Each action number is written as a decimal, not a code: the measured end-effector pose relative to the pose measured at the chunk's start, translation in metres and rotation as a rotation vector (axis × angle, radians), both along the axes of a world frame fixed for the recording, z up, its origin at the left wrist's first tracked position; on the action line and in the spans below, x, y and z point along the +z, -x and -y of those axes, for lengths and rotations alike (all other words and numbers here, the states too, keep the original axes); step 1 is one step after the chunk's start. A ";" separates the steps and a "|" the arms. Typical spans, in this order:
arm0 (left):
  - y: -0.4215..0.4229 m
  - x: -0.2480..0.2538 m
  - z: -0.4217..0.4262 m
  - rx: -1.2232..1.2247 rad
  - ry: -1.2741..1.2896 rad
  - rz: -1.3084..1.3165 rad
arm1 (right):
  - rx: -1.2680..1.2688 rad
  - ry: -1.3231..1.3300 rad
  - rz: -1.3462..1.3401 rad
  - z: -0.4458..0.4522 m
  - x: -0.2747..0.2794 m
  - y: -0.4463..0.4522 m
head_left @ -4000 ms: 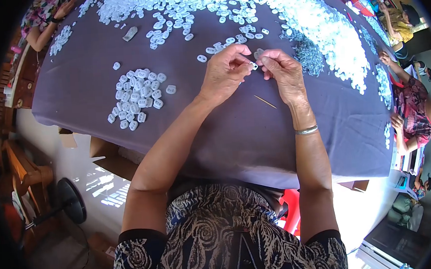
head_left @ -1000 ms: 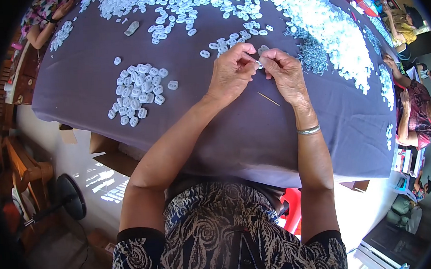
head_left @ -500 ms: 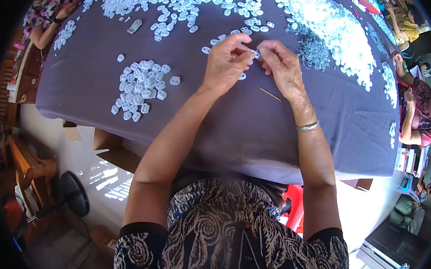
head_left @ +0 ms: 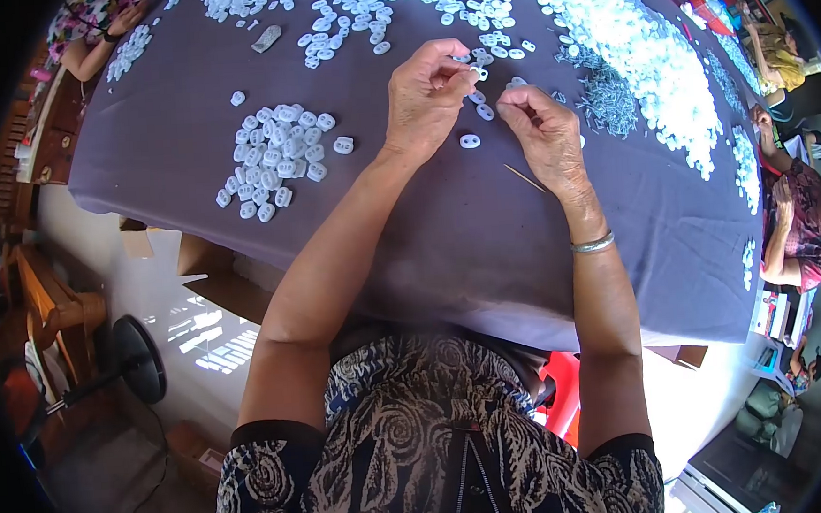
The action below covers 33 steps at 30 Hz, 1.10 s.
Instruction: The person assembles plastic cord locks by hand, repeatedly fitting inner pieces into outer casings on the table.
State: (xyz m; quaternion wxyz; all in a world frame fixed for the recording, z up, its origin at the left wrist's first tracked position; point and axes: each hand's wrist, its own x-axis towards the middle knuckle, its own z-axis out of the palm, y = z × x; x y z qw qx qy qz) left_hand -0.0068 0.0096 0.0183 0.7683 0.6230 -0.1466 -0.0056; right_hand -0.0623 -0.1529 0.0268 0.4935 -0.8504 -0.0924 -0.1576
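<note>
A small white plastic piece with two holes is pinched between the thumb and forefinger of my left hand. My right hand is a little to the right and lower, apart from that piece. Its thumb and fingertips are pressed together, and whatever they may hold is too small to make out. A loose oval two-hole piece lies on the cloth between my hands. Below my right hand rests a thin wooden stick.
A heap of white pieces lies left on the dark tablecloth. Small metal screws or pins are piled right, beside a large mass of white pieces. A grey lump lies far left. Other people sit around the table.
My hands have drawn apart: the left has moved up with the white piece, the right down and to the right. The loose oval piece between them is now uncovered. The view has shifted slightly.
</note>
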 end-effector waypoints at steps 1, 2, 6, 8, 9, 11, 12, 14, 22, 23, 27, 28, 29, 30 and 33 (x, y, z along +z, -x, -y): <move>0.000 -0.001 0.000 0.003 0.011 0.007 | -0.001 0.031 0.009 0.000 0.001 0.000; -0.001 -0.001 0.000 0.008 0.021 0.014 | 0.031 0.070 -0.010 -0.002 0.005 0.002; -0.001 0.000 0.000 0.041 0.013 0.021 | 0.135 0.152 -0.047 -0.012 0.008 0.006; -0.002 -0.002 -0.001 0.045 0.019 0.018 | 0.149 0.236 -0.040 -0.016 0.010 0.009; -0.003 -0.003 0.001 0.041 0.022 0.020 | 0.149 0.330 0.055 -0.019 0.007 0.009; -0.003 -0.003 0.003 0.040 0.044 0.020 | 0.131 0.395 0.039 -0.024 0.008 0.010; -0.002 -0.003 0.003 0.041 0.057 0.021 | 0.123 0.428 0.033 -0.026 0.009 0.010; -0.002 -0.004 0.004 0.040 0.053 0.017 | 0.091 0.445 0.057 -0.028 0.008 0.009; -0.003 -0.002 0.004 0.032 0.128 -0.035 | 0.027 0.431 0.074 -0.015 0.012 0.010; -0.003 -0.002 0.003 0.029 0.131 -0.049 | 0.017 0.343 -0.038 -0.013 0.016 0.012; -0.001 -0.003 0.004 0.020 0.122 -0.070 | -0.005 0.253 -0.169 -0.006 0.025 0.017; -0.001 -0.002 0.004 0.020 0.112 -0.064 | -0.003 0.297 -0.121 -0.005 0.026 0.017; -0.001 -0.003 0.004 0.016 0.095 -0.056 | 0.011 0.331 -0.108 -0.004 0.026 0.018; -0.001 -0.004 0.005 0.012 0.078 -0.048 | 0.025 0.365 -0.096 -0.004 0.027 0.020; 0.001 -0.006 0.006 -0.010 0.061 -0.048 | 0.047 0.385 -0.124 0.002 0.026 0.020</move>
